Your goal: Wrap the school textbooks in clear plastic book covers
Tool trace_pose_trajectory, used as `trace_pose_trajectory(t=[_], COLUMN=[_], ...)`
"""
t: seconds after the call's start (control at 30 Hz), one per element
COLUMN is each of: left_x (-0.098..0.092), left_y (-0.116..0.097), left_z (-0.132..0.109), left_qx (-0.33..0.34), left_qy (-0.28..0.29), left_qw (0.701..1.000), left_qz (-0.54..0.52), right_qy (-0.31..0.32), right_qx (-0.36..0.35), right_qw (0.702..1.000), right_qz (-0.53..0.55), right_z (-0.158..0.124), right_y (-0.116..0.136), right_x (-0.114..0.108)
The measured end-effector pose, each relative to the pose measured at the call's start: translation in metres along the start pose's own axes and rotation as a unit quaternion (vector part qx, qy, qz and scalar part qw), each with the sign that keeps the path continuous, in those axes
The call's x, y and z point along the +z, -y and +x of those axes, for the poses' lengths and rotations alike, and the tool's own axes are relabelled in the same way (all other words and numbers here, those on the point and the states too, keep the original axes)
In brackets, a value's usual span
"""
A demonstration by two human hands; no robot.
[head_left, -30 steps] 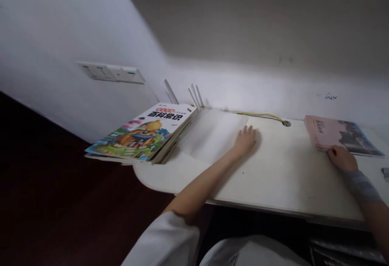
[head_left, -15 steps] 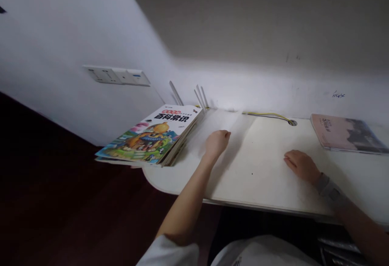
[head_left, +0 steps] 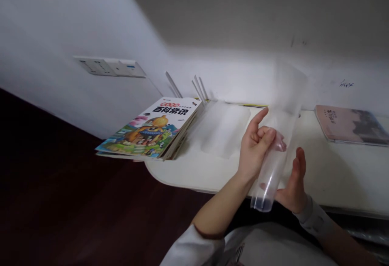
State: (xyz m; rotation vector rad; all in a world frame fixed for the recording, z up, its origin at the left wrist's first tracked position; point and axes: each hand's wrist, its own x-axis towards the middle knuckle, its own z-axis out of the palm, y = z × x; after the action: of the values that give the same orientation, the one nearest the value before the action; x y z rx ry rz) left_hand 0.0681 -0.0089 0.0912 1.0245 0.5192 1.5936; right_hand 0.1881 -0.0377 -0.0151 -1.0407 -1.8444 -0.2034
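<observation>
because the clear plastic sheet (head_left: pixel 270 177) looks floppy, the left hand (head_left: pixel 253 152) pinches its middle over the edge of the white desk (head_left: pixel 182 173), while the right hand (head_left: pixel 293 193), spread open, apparently steadies its lower part.

I get only a blur at the upper end of the clear plastic sheet (head_left: pixel 287 125). It hides most of the cable hole (head_left: pixel 299 115) behind it. To its right, my view's edge clips the pink book (head_left: pixel 345 123), and I cannot read the small scribble (head_left: pixel 347 84).
</observation>
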Motion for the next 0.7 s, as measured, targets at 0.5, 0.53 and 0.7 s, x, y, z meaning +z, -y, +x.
trace_pose_trajectory(t=[0.5,0.53,0.7], left_x=[-0.171,-0.177,-0.184], left_y=[0.014,0.017,0.026], left_z=[-0.046,-0.048,-0.051], left_qx=[-0.171,-0.175,-0.133], left_qy=[-0.254,-0.242,-0.109], left_qw=[0.93,0.917,0.794], left_qz=[0.202,0.265,0.583], right_qy=[0.19,0.209,0.282], right_qx=[0.024,0.012,0.004], right_qw=[0.962,0.96,0.94], right_qz=[-0.192,-0.183,-0.194], right_z=[-0.029,-0.035,-0.067], right_y=[-0.075,-0.073,-0.072], right_x=[-0.094,-0.09,-0.063])
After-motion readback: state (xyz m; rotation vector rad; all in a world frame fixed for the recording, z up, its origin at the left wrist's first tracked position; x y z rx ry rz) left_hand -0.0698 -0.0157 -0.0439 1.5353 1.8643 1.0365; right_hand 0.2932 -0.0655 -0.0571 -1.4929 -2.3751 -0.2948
